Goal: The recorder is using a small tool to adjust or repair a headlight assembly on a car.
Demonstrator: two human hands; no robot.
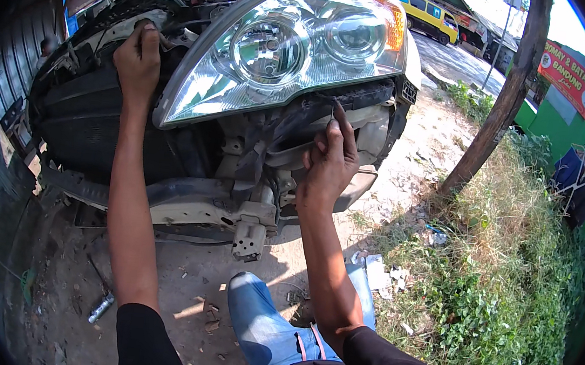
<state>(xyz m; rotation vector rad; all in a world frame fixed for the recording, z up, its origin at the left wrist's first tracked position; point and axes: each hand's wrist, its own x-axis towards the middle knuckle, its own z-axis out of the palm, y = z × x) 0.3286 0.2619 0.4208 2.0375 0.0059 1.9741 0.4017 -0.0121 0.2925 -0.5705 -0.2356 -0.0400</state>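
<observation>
A large clear car headlight (298, 49) with an amber corner lies tilted across the front of a car whose bumper is off. My left hand (139, 62) is closed at the upper left of it, beside the upper front frame (120, 31); what its curled fingers grip is hidden. Under the headlight's lower right edge, my right hand (334, 155) pinches a thin dark rod (333, 113) between thumb and fingers. The rod points up toward the black strip (357, 94) beneath the lamp; its tip is too small to make out.
Below runs the bare bumper beam (199, 205) with its metal bracket (250, 238). On the dirt at lower left lies a small silver cylinder (101, 308). A leaning wooden post (493, 107) and grassy weeds (502, 273) stand right; a yellow van (425, 14) is on the road beyond.
</observation>
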